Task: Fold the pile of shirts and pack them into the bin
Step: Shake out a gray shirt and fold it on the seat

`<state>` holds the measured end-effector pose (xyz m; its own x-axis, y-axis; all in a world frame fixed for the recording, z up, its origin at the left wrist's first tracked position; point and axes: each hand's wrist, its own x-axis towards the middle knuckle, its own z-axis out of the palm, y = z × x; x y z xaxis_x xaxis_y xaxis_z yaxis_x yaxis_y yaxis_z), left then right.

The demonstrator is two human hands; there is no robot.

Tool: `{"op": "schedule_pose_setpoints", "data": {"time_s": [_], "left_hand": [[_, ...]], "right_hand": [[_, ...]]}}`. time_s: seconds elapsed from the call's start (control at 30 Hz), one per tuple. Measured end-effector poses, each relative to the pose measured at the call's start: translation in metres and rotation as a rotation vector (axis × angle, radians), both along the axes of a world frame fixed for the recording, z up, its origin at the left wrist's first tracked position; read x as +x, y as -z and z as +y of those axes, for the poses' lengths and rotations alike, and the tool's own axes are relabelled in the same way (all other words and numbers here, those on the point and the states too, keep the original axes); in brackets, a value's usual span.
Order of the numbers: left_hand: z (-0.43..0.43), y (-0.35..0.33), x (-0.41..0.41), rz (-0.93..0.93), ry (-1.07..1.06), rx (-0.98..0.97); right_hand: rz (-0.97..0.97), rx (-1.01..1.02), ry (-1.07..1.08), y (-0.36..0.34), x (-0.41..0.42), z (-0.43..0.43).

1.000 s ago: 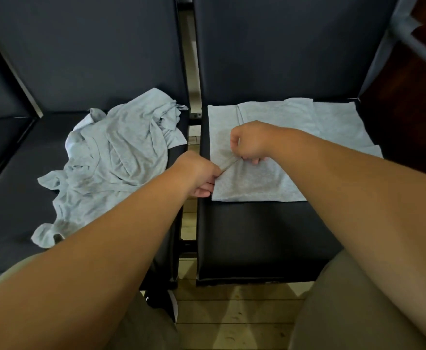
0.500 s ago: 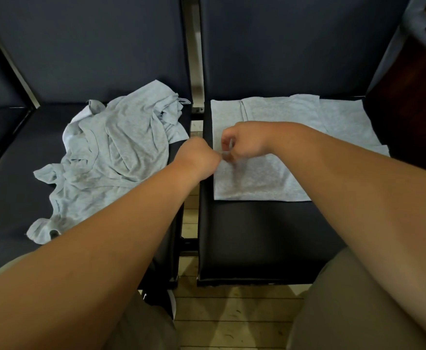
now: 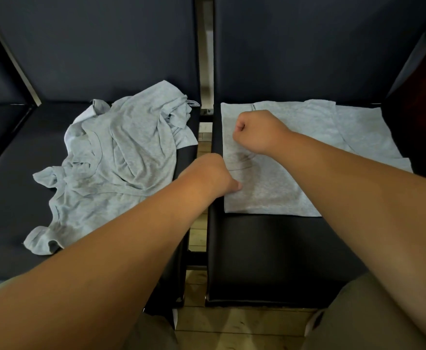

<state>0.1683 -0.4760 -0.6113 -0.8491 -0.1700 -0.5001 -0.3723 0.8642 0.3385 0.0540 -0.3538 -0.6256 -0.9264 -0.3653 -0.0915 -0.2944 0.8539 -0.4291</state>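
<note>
Pinching left edge of flat light-grey cotton shirt (image 3: 308, 137) on right black padded seat (image 3: 270, 248) with left hand (image 3: 207, 175), right hand (image 3: 255, 132) fisted near its far-left corner, hold unclear, crumpled grey shirt pile (image 3: 121, 157) on left seat (image 3: 5, 198).

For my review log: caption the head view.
Left hand and right hand, both curled, at a flat grey shirt on the right seat; crumpled shirts beside.
</note>
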Motion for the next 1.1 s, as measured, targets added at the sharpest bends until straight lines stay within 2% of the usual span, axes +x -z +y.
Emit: {"op": "schedule_pose_setpoints", "data": {"time_s": [0.13,0.33,0.43,0.6,0.7,0.8,1.0,1.1], "left_hand": [[-0.002,-0.007,-0.006,-0.089,-0.043,0.069],[-0.005,-0.006,-0.009,-0.175,-0.086,0.197],[-0.002,-0.001,-0.012,-0.211,-0.056,0.178],[-0.006,-0.003,-0.013,-0.238,-0.035,0.201],[-0.009,-0.009,-0.011,-0.266,-0.033,0.221],[-0.015,-0.019,-0.011,-0.305,-0.044,0.212],[-0.029,-0.04,-0.003,-0.335,-0.115,0.274],[-0.024,-0.047,0.002,-0.268,-0.123,0.317]], "right_hand": [[0.034,0.009,0.089,-0.002,-0.023,-0.029],[0.047,0.278,0.164,0.009,-0.054,-0.074],[0.01,0.29,0.264,0.015,-0.062,-0.09],[-0.015,0.277,0.284,0.018,-0.07,-0.093],[0.003,0.132,0.318,0.015,-0.076,-0.083],[-0.011,-0.11,0.318,0.008,-0.076,-0.068],[-0.357,-0.759,0.393,-0.024,-0.066,-0.042],[-0.401,-0.897,0.372,-0.038,-0.064,-0.026]]}}
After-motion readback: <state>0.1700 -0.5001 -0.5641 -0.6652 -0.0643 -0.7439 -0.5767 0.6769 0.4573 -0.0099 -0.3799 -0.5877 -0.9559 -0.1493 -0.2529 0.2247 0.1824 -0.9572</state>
